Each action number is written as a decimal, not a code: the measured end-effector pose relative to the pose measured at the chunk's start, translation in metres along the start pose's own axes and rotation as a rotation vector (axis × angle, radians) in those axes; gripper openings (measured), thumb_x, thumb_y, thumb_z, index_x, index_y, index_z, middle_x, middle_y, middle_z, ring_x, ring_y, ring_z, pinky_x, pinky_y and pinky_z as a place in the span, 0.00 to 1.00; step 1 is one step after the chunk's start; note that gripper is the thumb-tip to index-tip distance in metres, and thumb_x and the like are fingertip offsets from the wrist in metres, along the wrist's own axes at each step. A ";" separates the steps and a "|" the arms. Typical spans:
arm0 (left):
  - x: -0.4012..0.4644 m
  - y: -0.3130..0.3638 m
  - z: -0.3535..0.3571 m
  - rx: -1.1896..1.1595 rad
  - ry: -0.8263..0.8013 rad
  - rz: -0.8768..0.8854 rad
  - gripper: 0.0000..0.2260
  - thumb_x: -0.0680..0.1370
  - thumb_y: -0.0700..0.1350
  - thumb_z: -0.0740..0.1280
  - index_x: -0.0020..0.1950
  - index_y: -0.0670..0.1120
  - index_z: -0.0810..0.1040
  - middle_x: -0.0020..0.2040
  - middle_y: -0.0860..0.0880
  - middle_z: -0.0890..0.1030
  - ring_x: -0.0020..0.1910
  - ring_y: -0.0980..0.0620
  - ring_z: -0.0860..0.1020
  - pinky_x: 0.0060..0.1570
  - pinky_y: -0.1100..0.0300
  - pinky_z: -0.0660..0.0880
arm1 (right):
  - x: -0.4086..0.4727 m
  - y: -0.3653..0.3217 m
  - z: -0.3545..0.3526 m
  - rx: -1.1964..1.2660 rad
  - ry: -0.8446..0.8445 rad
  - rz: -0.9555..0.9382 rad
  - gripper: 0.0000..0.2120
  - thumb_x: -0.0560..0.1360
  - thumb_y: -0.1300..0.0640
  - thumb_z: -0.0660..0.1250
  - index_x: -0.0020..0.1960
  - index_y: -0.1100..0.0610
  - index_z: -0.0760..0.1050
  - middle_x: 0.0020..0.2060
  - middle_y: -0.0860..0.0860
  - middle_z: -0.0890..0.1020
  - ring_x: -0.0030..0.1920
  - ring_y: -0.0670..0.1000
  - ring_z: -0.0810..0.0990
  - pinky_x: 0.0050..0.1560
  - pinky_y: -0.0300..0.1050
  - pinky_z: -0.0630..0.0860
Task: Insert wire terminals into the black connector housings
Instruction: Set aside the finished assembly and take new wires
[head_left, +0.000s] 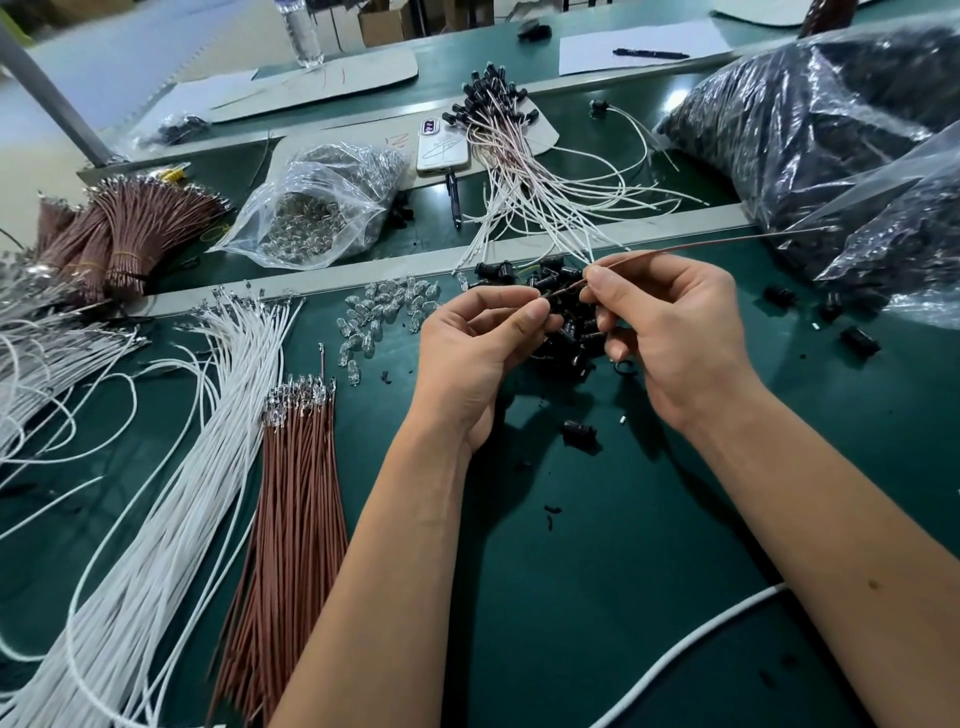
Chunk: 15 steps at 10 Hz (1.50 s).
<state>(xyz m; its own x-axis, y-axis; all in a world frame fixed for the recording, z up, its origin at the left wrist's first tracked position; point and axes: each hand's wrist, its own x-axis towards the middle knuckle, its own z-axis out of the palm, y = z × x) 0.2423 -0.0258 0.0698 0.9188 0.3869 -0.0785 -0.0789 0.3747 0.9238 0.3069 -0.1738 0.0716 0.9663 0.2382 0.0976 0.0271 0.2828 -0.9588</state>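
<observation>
Two hands work above the green surface (597, 571). The right hand (670, 338) has its grip clamped on one brown wire (691, 248), pinched between thumb and forefinger; the wire runs up and to the right, over the edge of a clear bag. The left hand (478, 343) pinches the wire's near end between thumb and fingertip; whether a housing sits in that grip I cannot tell, as the fingers cover the spot. Directly behind and beneath both hands lies one pile of black connector housings (566, 322), partly hidden by the fingers, with about five loose housings scattered to the right and one just below the hands.

To the left lie one fan of brown wires (296, 499) with metal terminals at the far ends, and beside it one broad sheaf of white wires (182, 467). A scatter of small clear bulbs (384, 317) sits just left of the left hand. Beyond a grey rail are one bag of clear bulbs (317, 208), one banded bundle of brown wires (124, 228), one bunch of finished white-wired housings (519, 156), one phone (441, 148), and two large bags of black parts (831, 130) at the right. One white cable (691, 644) crosses the near right corner.
</observation>
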 end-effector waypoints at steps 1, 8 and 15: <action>0.000 0.000 0.000 -0.003 0.005 0.012 0.07 0.74 0.30 0.73 0.48 0.39 0.83 0.39 0.43 0.86 0.39 0.50 0.86 0.42 0.64 0.80 | 0.000 0.000 0.000 0.002 0.002 -0.001 0.01 0.78 0.66 0.73 0.47 0.63 0.82 0.35 0.54 0.84 0.30 0.49 0.75 0.24 0.39 0.69; -0.002 -0.001 0.004 0.037 0.045 0.082 0.11 0.69 0.30 0.77 0.46 0.41 0.82 0.46 0.37 0.85 0.49 0.38 0.83 0.50 0.55 0.82 | -0.001 0.002 0.004 0.133 -0.015 0.117 0.03 0.78 0.67 0.71 0.46 0.62 0.82 0.35 0.54 0.83 0.29 0.47 0.73 0.24 0.36 0.67; -0.002 -0.007 0.008 0.141 0.043 0.152 0.11 0.68 0.28 0.77 0.42 0.40 0.81 0.42 0.44 0.86 0.39 0.51 0.83 0.46 0.60 0.81 | 0.000 0.006 0.005 0.111 0.032 0.127 0.04 0.78 0.67 0.71 0.44 0.62 0.81 0.33 0.54 0.82 0.27 0.45 0.71 0.22 0.36 0.66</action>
<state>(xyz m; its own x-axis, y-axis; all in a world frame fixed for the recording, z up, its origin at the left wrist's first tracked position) 0.2443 -0.0363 0.0663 0.8827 0.4670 0.0530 -0.1582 0.1890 0.9692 0.3059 -0.1672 0.0671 0.9680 0.2488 -0.0324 -0.1220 0.3535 -0.9274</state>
